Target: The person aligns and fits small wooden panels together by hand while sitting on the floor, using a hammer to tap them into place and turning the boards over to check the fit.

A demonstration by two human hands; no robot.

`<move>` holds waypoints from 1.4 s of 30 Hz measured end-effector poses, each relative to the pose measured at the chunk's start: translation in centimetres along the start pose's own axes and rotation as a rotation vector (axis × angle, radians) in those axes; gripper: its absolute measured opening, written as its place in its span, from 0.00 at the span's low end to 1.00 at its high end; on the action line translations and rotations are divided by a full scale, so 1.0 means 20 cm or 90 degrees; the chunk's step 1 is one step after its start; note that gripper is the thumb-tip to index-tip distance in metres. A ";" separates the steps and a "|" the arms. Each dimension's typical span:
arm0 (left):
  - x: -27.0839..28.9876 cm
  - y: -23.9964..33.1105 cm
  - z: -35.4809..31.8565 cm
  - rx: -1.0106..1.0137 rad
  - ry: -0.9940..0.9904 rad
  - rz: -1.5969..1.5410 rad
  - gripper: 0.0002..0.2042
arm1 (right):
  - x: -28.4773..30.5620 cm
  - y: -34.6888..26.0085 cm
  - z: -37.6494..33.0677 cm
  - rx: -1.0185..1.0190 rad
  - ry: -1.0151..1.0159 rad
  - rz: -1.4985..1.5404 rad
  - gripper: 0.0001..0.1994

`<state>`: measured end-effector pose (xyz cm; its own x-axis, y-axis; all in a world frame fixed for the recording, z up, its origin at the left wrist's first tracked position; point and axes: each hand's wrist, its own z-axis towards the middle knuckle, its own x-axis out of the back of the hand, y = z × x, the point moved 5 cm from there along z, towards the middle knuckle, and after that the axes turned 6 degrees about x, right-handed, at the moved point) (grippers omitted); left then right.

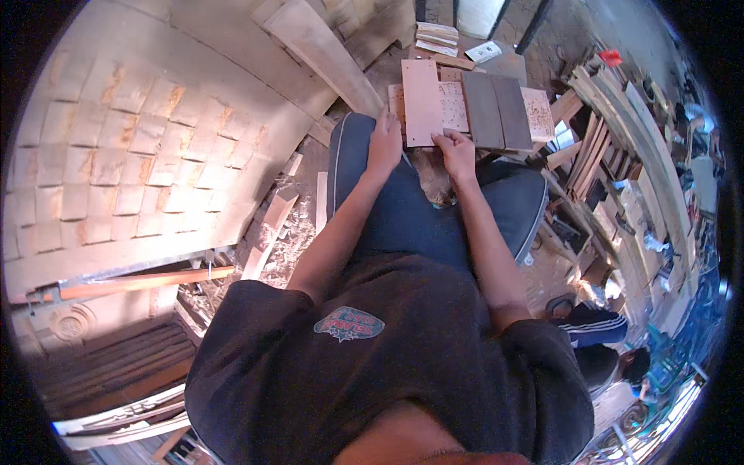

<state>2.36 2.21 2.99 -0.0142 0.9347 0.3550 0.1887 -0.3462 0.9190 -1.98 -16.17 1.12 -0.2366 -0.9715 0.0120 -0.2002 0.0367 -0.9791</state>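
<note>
A pale, pinkish wooden board (421,97) with small dark holes near its corners lies over a perforated light block (453,108) beyond my knees. My right hand (457,155) is closed on the board's near right corner, thumb and fingers pinching the edge. At the board's left edge is my left hand (385,146), fingers drawn together and pointing away from me. A thin light sliver shows just below it, and what the fingers hold is hidden. Two dark grey boards (482,112) lie side by side to the right of the pale one.
A long plank (322,54) leans in from the far left. Large wooden panels (116,155) stand at left. Small wood pieces (436,36) and a white card (483,52) lie beyond the boards. Stacked timber (632,132) fills the right; another person (601,356) sits low at right.
</note>
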 end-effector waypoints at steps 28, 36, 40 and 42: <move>-0.18 0.23 0.29 -0.032 0.075 0.271 0.24 | -0.05 0.03 0.02 -0.004 0.005 0.126 0.14; -0.21 0.24 0.32 -0.064 0.072 0.282 0.24 | -0.04 0.08 0.05 0.012 0.016 0.091 0.15; -0.19 0.24 0.30 -0.052 0.079 0.293 0.23 | -0.06 0.04 0.02 -0.043 -0.015 0.150 0.14; -0.18 0.23 0.30 -0.033 0.079 0.306 0.23 | -0.06 0.00 -0.02 -0.080 -0.026 0.241 0.13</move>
<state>9.12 -2.36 4.96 -0.0551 0.6527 0.7556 0.1537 -0.7422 0.6523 -2.04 -14.84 1.20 -0.2787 -0.8919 -0.3561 -0.2212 0.4204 -0.8800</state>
